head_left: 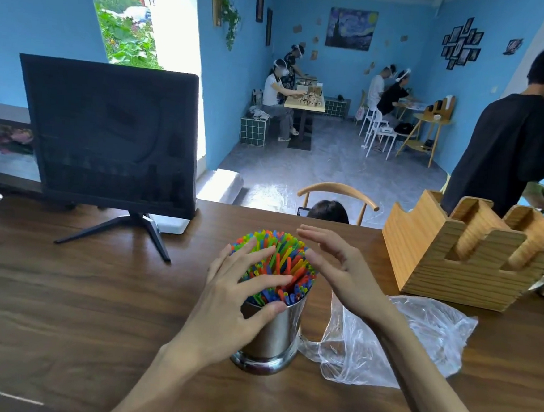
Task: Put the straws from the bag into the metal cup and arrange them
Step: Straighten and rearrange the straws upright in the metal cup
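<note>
Multicoloured straws (287, 261) stand upright, fanned, packed in shiny metal cup (272, 337), between both hands' fingers (259, 282). Cup upright on tabletop (80, 305). Clear plastic bag (416, 338) crumpled, just beside cup, below right-hand fingers.

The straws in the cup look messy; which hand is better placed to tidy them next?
Probably the left hand: its fingers already rest on the straws above the metal cup. The right hand hovers beside them.

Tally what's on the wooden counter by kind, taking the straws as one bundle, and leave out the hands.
Metal cup: 1
Straw bundle: 1, standing in the cup
Clear plastic bag: 1, right of the cup
Monitor: 1
Wooden organizer: 1
Total: 5. Items cut off at the far edges are not counted.
</note>
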Available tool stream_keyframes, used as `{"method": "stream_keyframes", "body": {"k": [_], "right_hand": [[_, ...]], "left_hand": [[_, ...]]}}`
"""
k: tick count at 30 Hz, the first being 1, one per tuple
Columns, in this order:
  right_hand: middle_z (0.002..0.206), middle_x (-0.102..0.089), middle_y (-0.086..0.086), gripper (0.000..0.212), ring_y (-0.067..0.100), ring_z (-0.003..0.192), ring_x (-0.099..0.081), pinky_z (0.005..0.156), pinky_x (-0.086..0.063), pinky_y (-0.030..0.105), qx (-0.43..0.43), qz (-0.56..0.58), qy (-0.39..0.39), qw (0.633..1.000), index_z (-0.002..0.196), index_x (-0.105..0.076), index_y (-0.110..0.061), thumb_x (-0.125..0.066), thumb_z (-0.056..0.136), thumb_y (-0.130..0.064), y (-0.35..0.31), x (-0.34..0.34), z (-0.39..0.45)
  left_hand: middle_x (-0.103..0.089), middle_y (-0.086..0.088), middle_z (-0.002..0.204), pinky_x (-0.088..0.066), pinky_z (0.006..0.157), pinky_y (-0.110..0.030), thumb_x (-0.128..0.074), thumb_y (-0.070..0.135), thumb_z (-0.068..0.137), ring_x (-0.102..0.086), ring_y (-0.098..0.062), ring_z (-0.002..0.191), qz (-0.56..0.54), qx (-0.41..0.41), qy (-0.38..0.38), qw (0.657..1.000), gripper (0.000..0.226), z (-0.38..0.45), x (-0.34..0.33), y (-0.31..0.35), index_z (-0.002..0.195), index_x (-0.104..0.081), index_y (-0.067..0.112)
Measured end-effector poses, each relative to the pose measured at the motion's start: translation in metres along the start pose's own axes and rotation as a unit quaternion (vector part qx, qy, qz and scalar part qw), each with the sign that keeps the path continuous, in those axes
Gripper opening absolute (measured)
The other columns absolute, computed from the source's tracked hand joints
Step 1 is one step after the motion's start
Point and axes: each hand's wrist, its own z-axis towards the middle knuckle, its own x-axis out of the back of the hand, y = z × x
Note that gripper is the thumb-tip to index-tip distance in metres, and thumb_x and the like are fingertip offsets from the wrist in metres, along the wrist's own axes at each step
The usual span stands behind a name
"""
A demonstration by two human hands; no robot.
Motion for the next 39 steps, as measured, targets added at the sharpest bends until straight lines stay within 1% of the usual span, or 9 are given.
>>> {"method": "stream_keyframes", "body": {"k": [4, 7, 10, 18, 23, 28, 31, 34, 39], "right_hand": [[0.126, -0.071, -0.011, 0.036, 0.002, 0.119, -0.065, 0.094, -0.05, 0.015, -0.092, 0.129, -0.029, 0.987, 0.14, -0.059, -0.026, -0.049, 0.105, -0.025, 0.004, -0.012, -0.013], [0.123, -0.074, -0.001, 0.033, 0.013, 0.118, -0.067, 0.097, -0.051, 0.022, -0.082, 0.172, 0.021, 0.981, 0.132, -0.065, -0.016, -0.043, 0.108, -0.02, 0.007, -0.021, -0.021], [0.116, -0.076, 0.004, 0.031, 0.02, 0.113, -0.07, 0.097, -0.053, 0.027, -0.077, 0.185, 0.044, 0.979, 0.131, -0.065, -0.015, -0.045, 0.107, -0.014, 0.01, -0.024, -0.028], [0.12, -0.075, -0.007, 0.034, 0.0, 0.105, -0.067, 0.092, -0.047, 0.014, -0.069, 0.206, 0.097, 0.971, 0.135, -0.058, -0.02, -0.044, 0.107, -0.031, 0.0, -0.039, -0.056], [0.127, -0.071, -0.012, 0.044, 0.007, 0.114, -0.066, 0.093, -0.05, 0.021, -0.051, 0.147, 0.115, 0.981, 0.136, -0.057, -0.028, -0.069, 0.095, -0.025, -0.001, -0.054, -0.075], [0.115, -0.071, -0.015, 0.056, 0.012, 0.114, -0.066, 0.088, -0.05, 0.025, 0.004, 0.021, 0.2, 0.98, 0.13, -0.061, -0.03, -0.087, 0.081, -0.024, 0.0, -0.046, -0.074], [0.116, -0.066, -0.012, 0.04, 0.014, 0.113, -0.061, 0.097, -0.04, 0.02, 0.089, -0.109, 0.195, 0.971, 0.118, -0.071, -0.029, -0.082, 0.081, -0.04, 0.001, -0.039, -0.071], [0.121, -0.062, -0.014, 0.037, 0.022, 0.118, -0.057, 0.103, -0.039, 0.039, 0.123, -0.175, 0.149, 0.965, 0.119, -0.073, -0.034, -0.078, 0.084, -0.046, 0.005, -0.038, -0.065], [0.115, -0.066, -0.021, 0.026, 0.015, 0.113, -0.063, 0.089, -0.048, 0.052, 0.126, -0.142, 0.116, 0.975, 0.114, -0.075, -0.032, -0.074, 0.09, -0.043, 0.004, -0.042, -0.056]], "left_hand": [[-0.036, 0.017, 0.16, -0.012, 0.126, -0.05, -0.061, 0.043, 0.093, -0.018, -0.012, 0.155, -0.051, 0.01, 0.008, 0.999, 0.039, 0.0, -0.001, -0.006, 0.131, -0.063, 0.044], [-0.023, 0.019, 0.166, -0.002, 0.127, -0.041, -0.057, 0.035, 0.093, -0.007, -0.007, 0.156, -0.093, 0.029, -0.015, 0.995, 0.053, 0.006, 0.001, -0.009, 0.144, -0.049, 0.046], [-0.012, 0.019, 0.168, -0.003, 0.126, -0.051, -0.061, 0.026, 0.088, 0.001, -0.009, 0.157, -0.117, 0.054, -0.012, 0.992, 0.075, 0.009, -0.003, -0.018, 0.151, -0.03, 0.052], [-0.041, 0.014, 0.156, -0.032, 0.116, -0.032, -0.065, 0.072, 0.075, -0.037, -0.001, 0.145, -0.43, 0.198, 0.071, 0.878, 0.075, 0.034, -0.008, -0.021, 0.141, -0.043, 0.044], [-0.058, 0.001, 0.143, -0.039, 0.116, -0.044, -0.057, 0.083, 0.078, -0.053, -0.011, 0.135, -0.407, 0.206, 0.081, 0.886, 0.082, 0.054, -0.012, -0.032, 0.139, -0.054, 0.028], [-0.068, 0.001, 0.104, -0.051, 0.088, -0.058, -0.05, 0.04, 0.1, -0.063, -0.021, 0.1, -0.248, 0.146, 0.368, 0.884, 0.019, 0.04, -0.01, -0.023, 0.102, -0.067, 0.031], [-0.066, 0.005, 0.089, -0.049, 0.074, -0.038, -0.058, 0.03, 0.094, -0.06, -0.021, 0.083, -0.114, -0.01, 0.258, 0.959, 0.016, 0.011, 0.008, 0.002, 0.089, -0.071, 0.022], [-0.066, 0.005, 0.098, -0.05, 0.08, -0.028, -0.079, 0.039, 0.083, -0.057, -0.019, 0.093, 0.013, -0.069, 0.107, 0.992, 0.026, -0.007, 0.013, 0.008, 0.099, -0.08, 0.019], [-0.067, 0.007, 0.102, -0.053, 0.078, -0.031, -0.082, 0.034, 0.085, -0.056, -0.017, 0.097, 0.026, -0.077, 0.12, 0.989, 0.021, -0.008, 0.009, -0.008, 0.104, -0.081, 0.026]]}}
